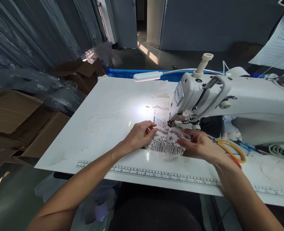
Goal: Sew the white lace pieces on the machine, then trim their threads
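at the frame's centre, the left hand (pixel 142 134) and right hand (pixel 196 142) pinch lace (pixel 163 141) at the sewing machine (pixel 192 89), seemingly aligning its edge, next needing even guiding.

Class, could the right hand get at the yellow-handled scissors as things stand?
Probably yes: the scissors' yellow handle lies largely uncovered beside the right hand, though that hand should first release the lace.

Rough lace cloth (pixel 162 146), glossy tabletop (pixel 103 128), smooth painted-mtl sewing mach. (pixel 250 96)
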The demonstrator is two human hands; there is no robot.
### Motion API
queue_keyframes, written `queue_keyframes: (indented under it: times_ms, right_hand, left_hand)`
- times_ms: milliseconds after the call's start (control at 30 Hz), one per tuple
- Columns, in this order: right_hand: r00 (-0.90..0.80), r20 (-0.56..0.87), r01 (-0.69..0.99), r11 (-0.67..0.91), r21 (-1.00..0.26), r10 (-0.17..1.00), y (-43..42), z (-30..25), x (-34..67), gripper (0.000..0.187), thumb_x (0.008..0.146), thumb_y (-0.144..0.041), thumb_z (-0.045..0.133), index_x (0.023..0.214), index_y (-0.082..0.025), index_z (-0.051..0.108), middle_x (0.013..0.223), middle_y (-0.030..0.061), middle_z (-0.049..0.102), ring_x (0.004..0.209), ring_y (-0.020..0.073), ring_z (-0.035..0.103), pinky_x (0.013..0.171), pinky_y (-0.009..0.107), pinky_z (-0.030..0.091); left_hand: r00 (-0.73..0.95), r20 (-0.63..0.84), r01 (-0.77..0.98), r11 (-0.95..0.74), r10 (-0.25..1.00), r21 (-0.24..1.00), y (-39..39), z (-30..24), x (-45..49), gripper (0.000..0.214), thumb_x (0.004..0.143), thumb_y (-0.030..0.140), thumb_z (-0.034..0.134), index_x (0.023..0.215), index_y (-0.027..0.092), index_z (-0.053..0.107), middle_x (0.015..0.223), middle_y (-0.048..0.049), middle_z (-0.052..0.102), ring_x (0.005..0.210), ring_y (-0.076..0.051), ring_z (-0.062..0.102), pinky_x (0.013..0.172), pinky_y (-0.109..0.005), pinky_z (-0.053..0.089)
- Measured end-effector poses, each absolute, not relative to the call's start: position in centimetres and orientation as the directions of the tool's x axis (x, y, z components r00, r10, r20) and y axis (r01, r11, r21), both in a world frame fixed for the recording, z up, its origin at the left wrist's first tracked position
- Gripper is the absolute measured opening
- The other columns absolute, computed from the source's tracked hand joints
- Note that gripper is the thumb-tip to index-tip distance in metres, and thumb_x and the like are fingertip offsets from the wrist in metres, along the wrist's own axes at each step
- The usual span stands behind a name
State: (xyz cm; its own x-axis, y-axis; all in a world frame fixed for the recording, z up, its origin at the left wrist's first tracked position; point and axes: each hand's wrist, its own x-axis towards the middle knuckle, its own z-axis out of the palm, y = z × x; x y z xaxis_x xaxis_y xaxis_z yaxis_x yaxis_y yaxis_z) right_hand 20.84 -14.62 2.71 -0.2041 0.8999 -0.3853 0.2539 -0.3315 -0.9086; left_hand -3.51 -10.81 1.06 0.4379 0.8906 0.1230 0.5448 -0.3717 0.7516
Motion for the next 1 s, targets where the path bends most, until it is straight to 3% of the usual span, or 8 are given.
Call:
queue_keyframes:
  times_ms: [67,167,267,333,500,667,833,1000]
  right_hand:
    - [-0.242,-0.369,0.37,-0.266,-0.89,0.897,-14.7,2.9,22.5,0.047,0.08,-0.047,0.066,0.118,-0.017,0.065,0.088,0.0068,0.073,0.071,0.0206,0.066,0.06,0.032,0.054]
    - [-0.163,-0.204,0.67,-0.043,-0.741,0.965,-14.5,2.5,24.3,0.035,0.083,-0.04,0.06,0.109,-0.02,0.069,0.086,0.0071,0.071,0.076,0.0234,0.065,0.062,0.033,0.051]
    - [-0.005,0.113,0.914,0.05,-0.403,0.994,-14.5,1.7,24.6,0.031,0.084,-0.035,0.052,0.102,-0.017,0.069,0.099,0.0143,0.068,0.085,0.0295,0.064,0.063,0.036,0.047]
    - [-0.014,0.209,0.942,0.083,-0.326,0.978,-14.8,1.4,24.0,0.033,0.086,-0.036,0.048,0.101,-0.016,0.069,0.102,0.0158,0.067,0.084,0.0295,0.064,0.063,0.036,0.046]
    - [-0.159,0.169,0.835,0.223,-0.502,0.973,-15.9,2.0,20.4,0.035,0.091,-0.039,0.046,0.106,-0.019,0.07,0.087,0.0088,0.072,0.076,0.0244,0.066,0.069,0.034,0.047]
    - [-0.198,-0.069,0.667,0.083,-0.74,0.978,-17.1,3.3,16.8,0.042,0.091,-0.054,0.051,0.099,-0.02,0.073,0.074,0.0054,0.07,0.066,0.021,0.063,0.06,0.03,0.046]
    - [-0.352,-0.211,0.249,-0.126,-0.96,0.912,-17.8,3.5,15.2,0.043,0.081,-0.057,0.067,0.099,-0.018,0.072,0.078,0.0025,0.066,0.074,0.0176,0.058,0.064,0.027,0.046]
    - [-0.532,-0.311,0.021,-0.355,-0.935,0.787,-18.6,3.4,15.8,0.036,0.075,-0.05,0.076,0.086,-0.016,0.071,0.069,-0.0005,0.057,0.061,0.0115,0.046,0.058,0.025,0.04]
  left_hand:
    - [0.464,0.232,0.647,-0.505,0.855,0.571,-10.6,0.6,-3.5,0.028,0.099,0.034,0.046,0.109,0.014,0.062,0.097,-0.0087,0.064,0.071,-0.014,0.056,0.054,-0.025,0.044]
    - [0.519,0.206,0.743,-0.558,0.829,0.371,-10.3,0.5,-3.8,0.029,0.098,0.034,0.048,0.115,0.015,0.059,0.11,-0.0113,0.059,0.083,-0.019,0.054,0.055,-0.025,0.041]
    - [0.587,0.116,0.734,-0.587,0.801,0.341,-10.4,1.5,-4.5,0.029,0.095,0.035,0.053,0.117,0.017,0.06,0.117,-0.0102,0.056,0.09,-0.021,0.053,0.064,-0.029,0.044]
    - [0.645,0.08,0.684,-0.62,0.76,0.384,-10.6,2.1,-4.7,0.03,0.092,0.035,0.057,0.118,0.021,0.06,0.119,-0.0082,0.055,0.096,-0.022,0.052,0.073,-0.032,0.046]
    - [0.626,0.104,0.664,-0.598,0.773,0.449,-11.1,1.5,-3.6,0.022,0.093,0.037,0.055,0.104,0.02,0.063,0.098,-0.0053,0.056,0.088,-0.02,0.053,0.077,-0.035,0.044]
    - [0.656,0.074,0.587,-0.569,0.751,0.576,-12.3,1.9,-2.5,0.017,0.095,0.03,0.051,0.087,0.017,0.06,0.084,-0.0032,0.06,0.075,-0.017,0.055,0.073,-0.034,0.045]
    - [0.794,0.1,0.228,-0.446,0.6,0.865,-13.7,4.8,-3.4,0.026,0.092,0.013,0.045,0.111,0.018,0.061,0.102,-0.0061,0.068,0.088,-0.016,0.063,0.078,-0.031,0.052]
    - [0.656,0.195,0.146,-0.376,0.729,0.915,-13.5,6.2,-5.1,0.035,0.094,0.028,0.055,0.127,0.018,0.055,0.121,-0.012,0.061,0.099,-0.018,0.062,0.083,-0.034,0.054]
